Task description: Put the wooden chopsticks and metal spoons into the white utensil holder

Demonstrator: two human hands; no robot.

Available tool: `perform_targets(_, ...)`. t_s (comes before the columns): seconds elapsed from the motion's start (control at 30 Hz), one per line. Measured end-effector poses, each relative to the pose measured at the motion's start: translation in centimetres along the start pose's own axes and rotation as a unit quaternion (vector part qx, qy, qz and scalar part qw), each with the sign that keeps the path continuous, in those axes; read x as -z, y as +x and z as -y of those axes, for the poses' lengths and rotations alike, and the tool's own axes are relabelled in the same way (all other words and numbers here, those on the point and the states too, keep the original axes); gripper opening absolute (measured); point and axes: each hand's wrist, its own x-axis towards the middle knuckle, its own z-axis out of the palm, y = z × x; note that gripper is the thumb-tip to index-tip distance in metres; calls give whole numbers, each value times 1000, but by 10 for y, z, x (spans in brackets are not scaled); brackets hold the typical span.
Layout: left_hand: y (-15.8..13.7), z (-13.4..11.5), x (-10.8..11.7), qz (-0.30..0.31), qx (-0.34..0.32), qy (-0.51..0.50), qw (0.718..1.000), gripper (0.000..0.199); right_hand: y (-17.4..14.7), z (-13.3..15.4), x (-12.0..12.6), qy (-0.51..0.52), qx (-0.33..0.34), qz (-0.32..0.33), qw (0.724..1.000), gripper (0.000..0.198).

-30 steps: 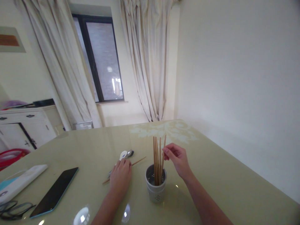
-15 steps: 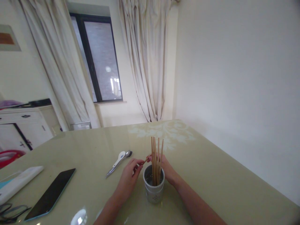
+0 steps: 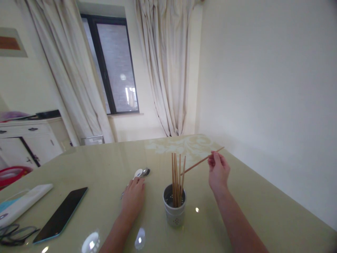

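Observation:
A white perforated holder [image 3: 174, 211] stands on the glossy green table [image 3: 250, 207], with several wooden chopsticks [image 3: 177, 179] upright in it. My right hand [image 3: 218, 171] is raised to the right of the holder and pinches a single chopstick [image 3: 201, 161], which slants down-left toward the bundle. My left hand [image 3: 133, 198] lies palm down on the table left of the holder. It covers the handles of two spoons [image 3: 141, 172], whose bowls stick out beyond the fingers; whether it grips them is hidden.
A dark phone [image 3: 61, 214] lies at the left, with a white case [image 3: 25, 203] and glasses [image 3: 14, 233] at the table's left edge. Behind are a white cabinet [image 3: 28, 142], curtains and a window. A plain wall runs close along the table's right side.
The chopstick passed from my left hand to my right, which lifted it up and to the right of the holder. My left hand went back down onto the spoons.

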Motion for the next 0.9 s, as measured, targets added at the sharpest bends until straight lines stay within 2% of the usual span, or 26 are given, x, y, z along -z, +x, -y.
perform_targets(0.13, -1, 0, 6, 6, 18, 73, 997, 39, 7, 17, 5, 64, -12, 22, 998, 29)
perform_targets(0.3, -2, 4, 6, 10, 34, 98, 995, 37, -23, 28, -13, 35, -48, 156, 986, 30)
perform_targets(0.5, -3, 5, 8, 9, 47, 98, 994, 33, -51, 29, -22, -63, -101, 336, 934, 31)
perform_targets(0.6, -3, 4, 9, 16, 46, 86, 995, 31, -54, 20, -21, -104, -111, 369, 917, 42)
perform_targets(0.7, -2, 0, 7, 11, 33, 44, 998, 27, -57, 4, -21, -125, -135, 333, 925, 59)
perform_targets(0.77, -2, -4, 4, 3, 11, -21, 1000, 25, -62, -8, -22, -153, -159, 317, 922, 63)
perform_targets(0.83, -2, -11, 1, -4, -18, -118, 993, 26, -69, -19, -23, -188, -175, 332, 908, 56)
perform_targets(0.9, -4, -21, -2, -6, -40, -220, 975, 27, -79, -26, -24, -202, -182, 372, 888, 41)
